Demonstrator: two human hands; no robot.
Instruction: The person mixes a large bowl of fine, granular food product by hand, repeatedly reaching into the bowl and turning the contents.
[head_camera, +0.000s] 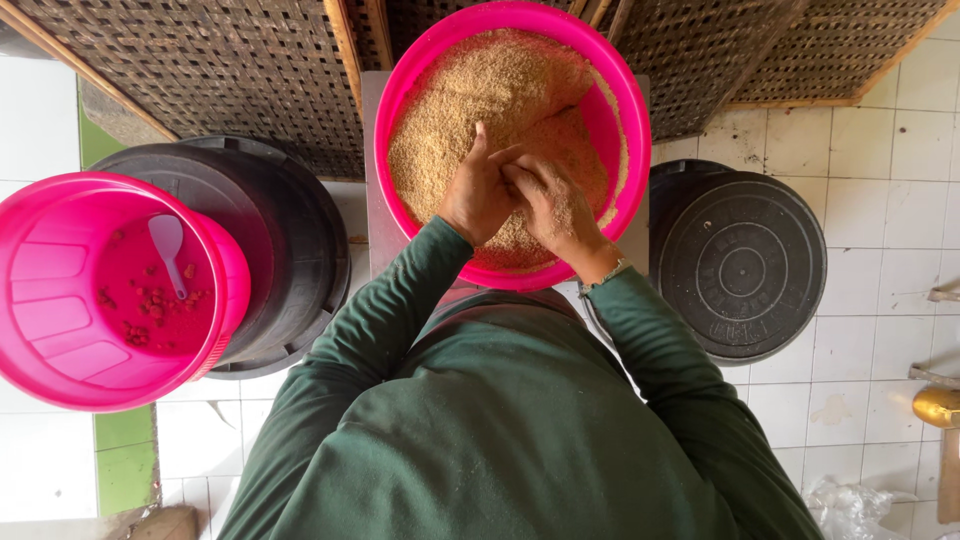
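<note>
- White tiled floor (860, 380), with dark woven lattice panels (200, 70) along the top.
- Far left: a pink bucket (60, 300) holding a white spoon (168, 245) and red bits (150, 305); it leans on a black lidded drum (290, 260).
- Centre: a pink basin (425, 75) of tan crumbs (460, 110).
- Left hand (478, 190) and right hand (550, 205) touch over the crumbs, fingers curled and pressed together, crumbs sticking to them; what they pinch is hidden.
- Right: another black lid (740, 265).
</note>
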